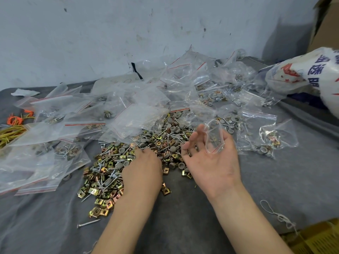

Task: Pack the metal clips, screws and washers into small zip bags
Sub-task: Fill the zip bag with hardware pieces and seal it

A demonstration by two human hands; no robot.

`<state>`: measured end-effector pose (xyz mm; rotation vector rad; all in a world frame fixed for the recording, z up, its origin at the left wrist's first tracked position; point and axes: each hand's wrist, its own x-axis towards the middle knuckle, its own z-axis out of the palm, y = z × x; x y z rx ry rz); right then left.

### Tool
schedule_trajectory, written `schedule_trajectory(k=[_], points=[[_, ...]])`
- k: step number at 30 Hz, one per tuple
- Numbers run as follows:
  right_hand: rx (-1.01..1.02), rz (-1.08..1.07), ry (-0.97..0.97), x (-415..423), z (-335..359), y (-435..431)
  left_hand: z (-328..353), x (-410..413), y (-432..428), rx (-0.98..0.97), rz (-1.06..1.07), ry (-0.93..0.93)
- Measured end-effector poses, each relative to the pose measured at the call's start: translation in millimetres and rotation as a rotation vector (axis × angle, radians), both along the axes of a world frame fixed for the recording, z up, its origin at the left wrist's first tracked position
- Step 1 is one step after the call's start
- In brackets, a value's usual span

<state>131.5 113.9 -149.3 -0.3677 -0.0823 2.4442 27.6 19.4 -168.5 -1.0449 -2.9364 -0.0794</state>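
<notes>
The right hand point(211, 158), palm up and fingers spread, pinches a bag point(214, 138) loosely by the thumb, so it may slip. The left hand point(143, 169) digs into the pile point(113, 162) of clips point(99, 191), screws point(88, 223) and washers point(172, 149). I cannot tell its grip, and pieces could scatter.

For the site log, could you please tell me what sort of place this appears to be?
Probably a small hardware packing bench: a loose pile of clips, screws and washers on grey cloth, filled zip bags heaped behind it, and the right hand holding a small bag.
</notes>
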Motion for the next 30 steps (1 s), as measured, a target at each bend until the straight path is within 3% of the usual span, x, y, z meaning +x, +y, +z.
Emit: schedule_trajectory(k=[13, 30], points=[[-0.001, 0.002, -0.007, -1, 0, 0, 5, -13, -10, 0.201, -0.010, -0.188], [-0.001, 0.000, 0.010, 1, -2, 2, 1, -3, 2, 0.082, -0.044, -0.058]])
